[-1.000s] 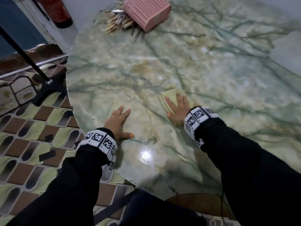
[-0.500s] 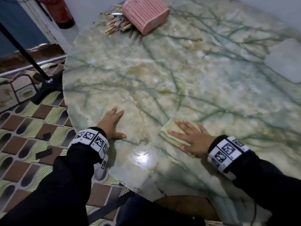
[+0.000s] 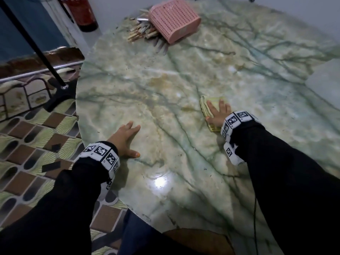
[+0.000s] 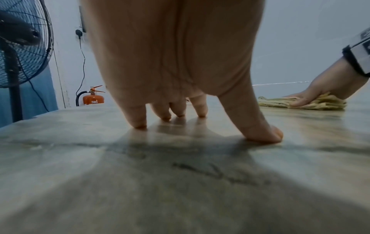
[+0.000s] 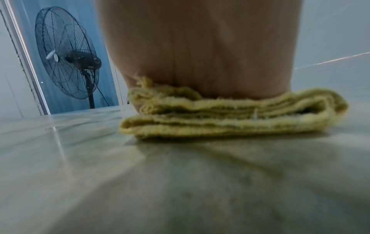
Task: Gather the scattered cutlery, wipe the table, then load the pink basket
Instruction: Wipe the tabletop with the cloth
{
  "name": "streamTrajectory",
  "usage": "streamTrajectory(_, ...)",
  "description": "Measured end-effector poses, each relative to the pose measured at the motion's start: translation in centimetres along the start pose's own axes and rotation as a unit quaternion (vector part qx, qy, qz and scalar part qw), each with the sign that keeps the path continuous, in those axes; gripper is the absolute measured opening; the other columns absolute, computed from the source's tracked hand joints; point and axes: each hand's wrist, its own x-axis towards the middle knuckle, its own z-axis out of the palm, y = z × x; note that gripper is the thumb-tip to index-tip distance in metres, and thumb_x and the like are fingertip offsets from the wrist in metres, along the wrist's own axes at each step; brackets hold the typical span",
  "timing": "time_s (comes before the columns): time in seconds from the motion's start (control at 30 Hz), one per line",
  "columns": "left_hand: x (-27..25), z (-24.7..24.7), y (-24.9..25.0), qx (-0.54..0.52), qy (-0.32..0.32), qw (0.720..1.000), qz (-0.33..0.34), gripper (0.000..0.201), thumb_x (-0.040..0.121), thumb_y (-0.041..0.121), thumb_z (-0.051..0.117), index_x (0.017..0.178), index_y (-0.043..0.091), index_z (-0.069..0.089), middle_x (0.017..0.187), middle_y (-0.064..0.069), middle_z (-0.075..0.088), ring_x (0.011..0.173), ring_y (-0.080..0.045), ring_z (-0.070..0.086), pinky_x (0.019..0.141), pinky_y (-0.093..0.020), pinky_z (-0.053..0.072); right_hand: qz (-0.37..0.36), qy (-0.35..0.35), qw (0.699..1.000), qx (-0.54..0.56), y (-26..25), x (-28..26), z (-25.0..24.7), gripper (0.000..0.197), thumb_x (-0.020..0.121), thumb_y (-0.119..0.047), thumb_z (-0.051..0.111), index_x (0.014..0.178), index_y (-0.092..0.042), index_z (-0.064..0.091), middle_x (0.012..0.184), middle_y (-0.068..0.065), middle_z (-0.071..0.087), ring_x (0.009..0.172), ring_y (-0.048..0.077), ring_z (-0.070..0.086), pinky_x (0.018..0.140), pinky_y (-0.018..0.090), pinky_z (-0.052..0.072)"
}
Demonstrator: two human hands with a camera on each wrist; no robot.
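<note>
A folded yellow cloth (image 3: 205, 107) (image 4: 320, 103) (image 5: 230, 121) lies on the green marble table (image 3: 165, 92), right of centre. My right hand (image 3: 218, 115) (image 4: 320, 90) presses flat on it with straight fingers. My left hand (image 3: 125, 138) (image 4: 190, 117) rests spread on the bare marble near the table's left edge, fingertips and thumb touching the stone. The pink basket (image 3: 173, 19) lies tipped on its side at the far edge. Beside it, bunched cutlery and wooden chopsticks (image 3: 142, 32) spill from its mouth.
The table's rim curves close along my left hand, with patterned floor tiles (image 3: 27, 135) below. A black fan stand (image 3: 60, 87) (image 5: 68, 53) and a red fire extinguisher (image 3: 81, 13) (image 4: 93, 99) stand left of the table. A pale patch (image 3: 323, 78) sits at the right edge.
My right hand has slid the cloth away from me and to the right across the marble. The left hand has stayed planted in place.
</note>
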Motion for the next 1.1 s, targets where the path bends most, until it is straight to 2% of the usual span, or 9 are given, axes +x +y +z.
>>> streamTrajectory(0.23, 0.1, -0.8, -0.2, 0.021, -0.029, 0.999, 0.003, 0.097, 0.075, 0.033, 0.075, 0.149, 0.02, 0.015, 0.158, -0.005, -0.001, 0.145, -0.021, 0.004, 0.117, -0.032, 0.011, -0.02, 0.002, 1.0, -0.015, -3.4, -0.4, 0.7, 0.06, 0.099, -0.041, 0.03, 0.149, -0.03, 0.0, 0.155, 0.011, -0.018, 0.142, 0.039, -0.012, 0.114, 0.047, 0.0)
streamTrajectory(0.4, 1.5, -4.6, -1.4, -0.086, -0.009, 0.996, 0.016, 0.051, 0.083, 0.021, 0.068, 0.131, 0.016, 0.052, 0.14, -0.002, 0.047, 0.124, -0.019, 0.048, 0.102, -0.026, 0.033, -0.177, -0.039, 0.976, -0.117, -10.6, -5.8, 5.6, 0.062, 0.097, -0.043, 0.031, 0.147, -0.04, -0.005, 0.155, 0.002, -0.023, 0.144, 0.028, -0.016, 0.111, 0.057, -0.002)
streamTrajectory(0.53, 4.1, -6.6, -4.0, -0.115, 0.062, 0.99, 0.051, 0.042, 0.081, 0.006, 0.069, 0.121, 0.01, 0.06, 0.12, -0.006, 0.062, 0.103, -0.017, 0.055, 0.088, -0.022, 0.038, -0.275, -0.115, 0.942, -0.154, -12.3, -13.5, 9.3, 0.067, 0.094, -0.041, 0.038, 0.143, -0.047, -0.006, 0.156, -0.003, -0.019, 0.143, 0.022, -0.017, 0.107, 0.066, 0.001)
streamTrajectory(0.6, 5.7, -7.6, -5.8, -0.116, 0.083, 0.988, 0.06, 0.041, 0.079, 0.001, 0.069, 0.118, 0.01, 0.062, 0.117, -0.003, 0.061, 0.107, -0.014, 0.053, 0.091, -0.022, 0.037, -0.199, -0.119, 0.962, -0.147, -11.0, -16.0, 9.1, 0.071, 0.082, -0.05, 0.032, 0.142, -0.05, -0.005, 0.157, -0.003, 0.007, 0.141, 0.02, 0.01, 0.098, 0.068, 0.026)
streamTrajectory(0.7, 7.6, -9.7, -8.2, -0.063, 0.095, 0.991, 0.065, 0.048, 0.079, 0.004, 0.069, 0.124, 0.016, 0.058, 0.134, -0.006, 0.05, 0.125, -0.024, 0.045, 0.107, -0.035, 0.034, -0.05, -0.126, 0.987, -0.086, -8.0, -14.6, 7.5, 0.072, 0.065, -0.068, 0.003, 0.129, -0.054, -0.028, 0.149, -0.009, -0.031, 0.143, 0.013, -0.011, 0.111, 0.057, 0.009)
streamTrajectory(0.77, 8.6, -11.0, -9.5, -0.014, 0.077, 0.994, 0.082, 0.056, 0.08, 0.009, 0.07, 0.131, 0.02, 0.051, 0.144, -0.006, 0.039, 0.132, -0.025, 0.035, 0.112, -0.039, 0.027, 0.11, -0.073, 0.991, 0.027, -7.1, -11.8, 5.4, 0.07, 0.081, -0.067, 0.014, 0.14, -0.045, -0.017, 0.153, -0.006, -0.027, 0.144, 0.018, -0.014, 0.114, 0.051, 0.003)
streamTrajectory(0.87, 9.5, -12.5, -10.7, 0.051, 0.019, 0.991, 0.121, 0.065, 0.081, 0.014, 0.069, 0.139, 0.021, 0.041, 0.152, -0.003, 0.027, 0.138, -0.024, 0.028, 0.114, -0.036, 0.021, 0.228, 0.022, 0.969, 0.091, -8.8, -6.3, 3.2, 0.06, 0.099, -0.038, 0.034, 0.149, -0.034, 0.001, 0.157, 0.007, -0.014, 0.145, 0.03, -0.008, 0.115, 0.044, 0.002)
streamTrajectory(0.97, 9.9, -13.3, -11.1, 0.092, -0.038, 0.985, 0.142, 0.071, 0.083, 0.016, 0.068, 0.144, 0.021, 0.032, 0.156, 0.002, 0.017, 0.14, -0.021, 0.026, 0.113, -0.03, 0.019, 0.238, 0.047, 0.965, 0.1, -13.8, -1.9, 2.7, 0.059, 0.1, -0.036, 0.033, 0.15, -0.03, 0.003, 0.157, 0.013, -0.012, 0.143, 0.037, -0.007, 0.115, 0.044, 0.0)
streamTrajectory(1.1, 10.0, -13.6, -11.5, 0.126, -0.056, 0.976, 0.169, 0.072, 0.085, 0.019, 0.066, 0.146, 0.021, 0.028, 0.157, 0.001, 0.012, 0.14, -0.021, 0.025, 0.113, -0.031, 0.019, 0.084, 0.031, 0.995, 0.048, -24.1, -1.6, 6.1, 0.06, 0.094, -0.047, 0.024, 0.148, -0.038, 0.002, 0.157, 0.006, -0.015, 0.145, 0.031, -0.01, 0.113, 0.055, -0.001)
